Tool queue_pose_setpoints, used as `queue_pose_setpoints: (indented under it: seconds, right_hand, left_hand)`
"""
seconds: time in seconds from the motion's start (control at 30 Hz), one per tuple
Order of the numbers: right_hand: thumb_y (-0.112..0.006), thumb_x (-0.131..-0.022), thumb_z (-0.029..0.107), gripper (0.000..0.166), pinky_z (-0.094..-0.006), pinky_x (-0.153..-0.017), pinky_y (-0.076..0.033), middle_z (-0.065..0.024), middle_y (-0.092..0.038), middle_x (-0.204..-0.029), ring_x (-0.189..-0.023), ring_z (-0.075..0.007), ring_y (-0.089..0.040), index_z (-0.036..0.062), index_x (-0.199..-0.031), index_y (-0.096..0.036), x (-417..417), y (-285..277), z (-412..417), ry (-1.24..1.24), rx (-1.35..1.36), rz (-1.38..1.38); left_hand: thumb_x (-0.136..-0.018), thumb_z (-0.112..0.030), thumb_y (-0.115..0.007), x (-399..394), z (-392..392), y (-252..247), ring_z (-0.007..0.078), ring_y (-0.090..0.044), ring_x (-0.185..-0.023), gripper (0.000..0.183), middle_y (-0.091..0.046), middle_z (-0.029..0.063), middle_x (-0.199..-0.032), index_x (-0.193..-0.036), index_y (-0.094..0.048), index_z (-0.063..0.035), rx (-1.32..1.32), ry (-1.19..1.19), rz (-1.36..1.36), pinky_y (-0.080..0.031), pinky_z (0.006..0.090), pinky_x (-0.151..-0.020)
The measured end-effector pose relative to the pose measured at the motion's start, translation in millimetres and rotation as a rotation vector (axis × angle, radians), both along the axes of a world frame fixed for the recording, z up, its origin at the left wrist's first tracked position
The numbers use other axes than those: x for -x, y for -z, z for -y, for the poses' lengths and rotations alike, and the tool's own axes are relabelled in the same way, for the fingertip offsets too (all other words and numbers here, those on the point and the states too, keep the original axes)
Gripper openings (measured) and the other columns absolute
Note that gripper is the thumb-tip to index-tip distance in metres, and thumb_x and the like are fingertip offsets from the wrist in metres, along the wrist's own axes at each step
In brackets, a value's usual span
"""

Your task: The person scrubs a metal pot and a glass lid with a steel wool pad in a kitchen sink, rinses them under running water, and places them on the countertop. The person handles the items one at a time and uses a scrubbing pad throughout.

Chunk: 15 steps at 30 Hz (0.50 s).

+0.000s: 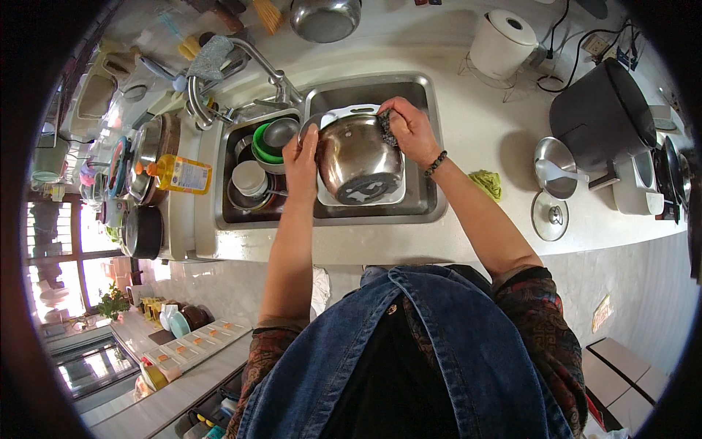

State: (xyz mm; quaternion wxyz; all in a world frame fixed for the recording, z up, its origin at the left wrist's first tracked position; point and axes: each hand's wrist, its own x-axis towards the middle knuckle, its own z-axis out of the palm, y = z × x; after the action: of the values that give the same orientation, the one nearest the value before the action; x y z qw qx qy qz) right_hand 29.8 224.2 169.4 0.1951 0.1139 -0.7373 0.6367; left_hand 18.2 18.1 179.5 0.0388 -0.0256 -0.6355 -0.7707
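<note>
A stainless steel pot [359, 156] is tilted over the right basin of a double sink [433, 203], its dark-stained base towards me. My left hand [301, 159] holds the pot by its left side. My right hand [408, 130] presses a grey scouring pad [387, 127] to the pot's upper right side. Behind and below the pot lies a white plastic board or tray [402, 192] with a slot in it. In the left basin are a green bowl [260, 144], a metal bowl [281, 133], a white bowl [249, 176] and a pan, partly hidden by my left hand and wrist.
The faucet [269, 66] arches behind the left basin. A yellow detergent bottle [184, 174] is at the left. On the right counter are a green cloth [486, 184], a metal bowl with a white spoon [555, 164], a glass lid [550, 215], a white kettle [502, 46] and a large dark container [598, 118].
</note>
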Motion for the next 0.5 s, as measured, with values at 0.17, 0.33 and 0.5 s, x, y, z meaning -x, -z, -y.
queue_pose_setpoints:
  seconds: [0.17, 0.33, 0.5]
  right_hand:
    - [-0.046, -0.081, 0.01, 0.013, -0.0281, -0.055, -0.041, -0.0103, -0.051, -0.066, -0.056, -0.0171, -0.048, 0.0031, -0.087, -0.055, 1.2, -13.8, 4.0, -0.007, -0.185, -0.08]
    - [-0.046, -0.081, 0.01, 0.011, -0.0336, -0.058, -0.044, -0.0159, -0.053, -0.068, -0.06, -0.0298, -0.053, 0.0033, -0.087, -0.053, -5.0, -22.8, 29.5, -0.049, -0.391, -0.221]
    - [-0.044, -0.084, 0.01, 0.013, -0.0232, -0.053, -0.036, -0.0038, -0.041, -0.062, -0.057, -0.0086, -0.037, 0.0021, -0.087, -0.054, 3.8, -2.3, -3.8, -0.067, -0.102, 0.073]
  left_hand:
    - [-0.082, -0.018, -0.063, 9.7, 3.5, -27.8, 0.0055, -0.046, -0.063, 0.02, -0.057, -0.0022, -0.069, -0.082, -0.062, 0.0023, 0.275, 0.237, -0.069, -0.038, 0.0206, -0.057]
    - [-0.071, -0.013, -0.07, -1.3, -24.1, -38.0, 0.005, -0.043, -0.054, 0.016, -0.054, -0.0007, -0.056, -0.069, -0.063, 0.0011, 0.654, 0.061, -0.281, -0.037, 0.0231, -0.049]
    - [-0.075, -0.008, -0.064, -3.5, -5.6, -33.0, 0.005, -0.04, -0.054, 0.017, -0.049, -0.002, -0.055, -0.063, -0.057, 0.0021, 0.189, -0.105, -0.113, -0.035, 0.0224, -0.048]
